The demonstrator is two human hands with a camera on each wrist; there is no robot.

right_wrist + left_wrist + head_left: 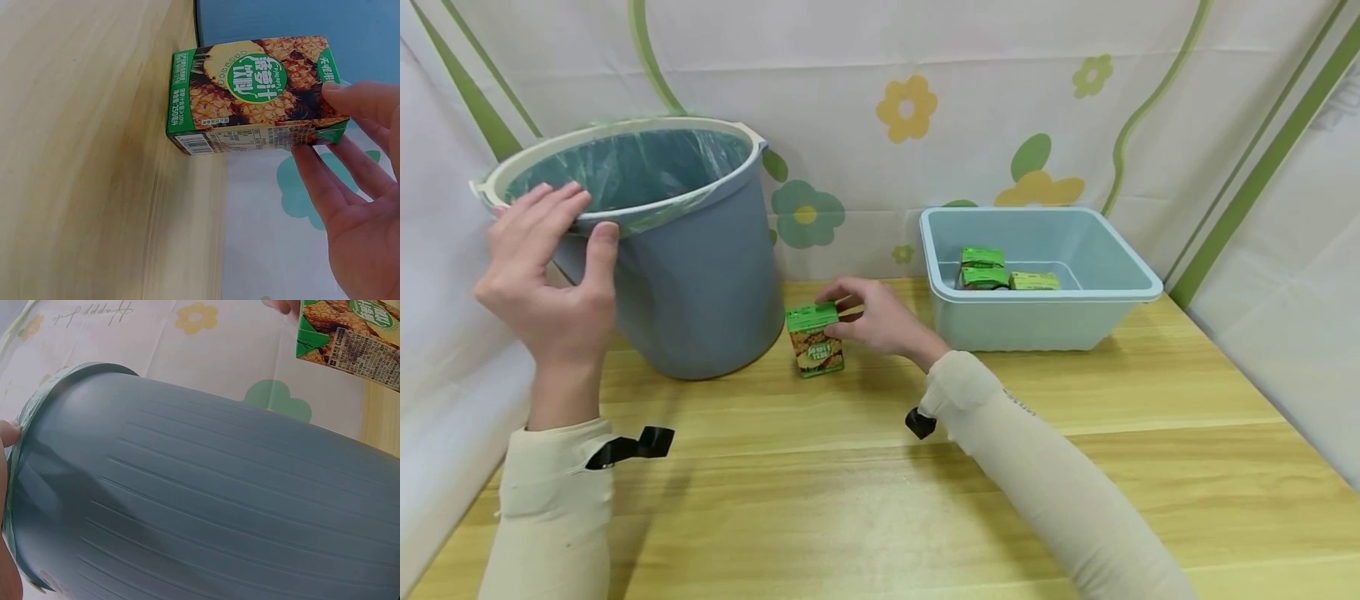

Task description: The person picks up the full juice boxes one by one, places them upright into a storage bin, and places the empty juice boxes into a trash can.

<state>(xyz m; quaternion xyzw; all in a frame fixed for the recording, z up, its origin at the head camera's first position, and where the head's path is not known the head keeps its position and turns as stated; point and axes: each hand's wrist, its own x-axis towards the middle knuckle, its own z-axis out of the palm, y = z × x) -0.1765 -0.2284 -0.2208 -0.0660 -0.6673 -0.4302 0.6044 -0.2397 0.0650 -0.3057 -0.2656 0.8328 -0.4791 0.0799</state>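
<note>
My right hand (880, 321) pinches the upper end of a green-topped pineapple juice box (259, 87), thumb on the front and fingers behind. The box is upright, tilted a little, just right of the bin; whether its base touches the table I cannot tell. At the left, my left hand (546, 267) rests at the near rim of a blue-grey trash bin (700, 283), its fingers fairly straight and thumb apart. A clear green bag (647, 167) lines the bin. Part of the juice box also shows at the top right in the left wrist view.
A light blue plastic basin (1015, 323) stands at the right on the wooden table (850, 500). Inside it lie green-topped boxes (983, 277) and a yellow-green one (1035, 281). A flowered white cloth (850, 100) hangs behind everything.
</note>
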